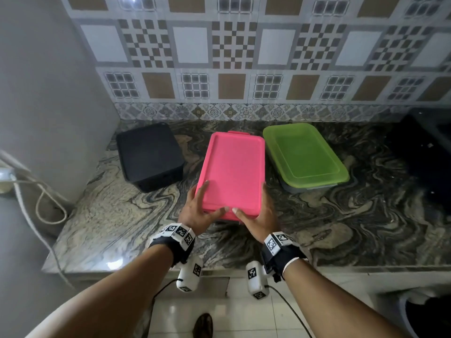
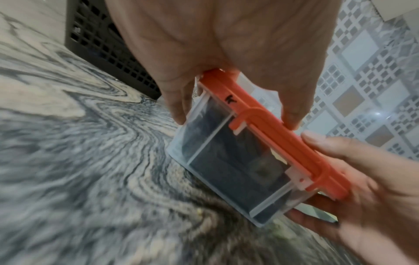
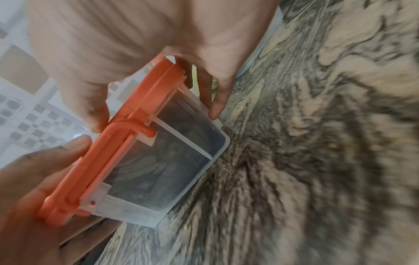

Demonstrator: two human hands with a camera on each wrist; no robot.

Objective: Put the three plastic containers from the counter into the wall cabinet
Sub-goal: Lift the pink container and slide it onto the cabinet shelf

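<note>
A clear container with a pink lid [image 1: 233, 167] is in the middle of the marble counter [image 1: 109, 215]. I hold its near end with both hands. My left hand [image 1: 202, 206] grips the near left corner, thumb on the lid and fingers down the side. My right hand [image 1: 261, 211] grips the near right corner the same way. In the wrist views the container [image 2: 238, 161] [image 3: 158, 161] has its near end raised off the counter. A black container [image 1: 148, 154] stands to its left and a green-lidded one [image 1: 305, 154] to its right. The wall cabinet is out of view.
A grey wall [image 1: 48, 93] with a loose white cable [image 1: 41, 203] borders the counter on the left. A dark hob [image 1: 424, 147] lies at the right edge. The patterned tile backsplash [image 1: 244, 57] runs behind the containers.
</note>
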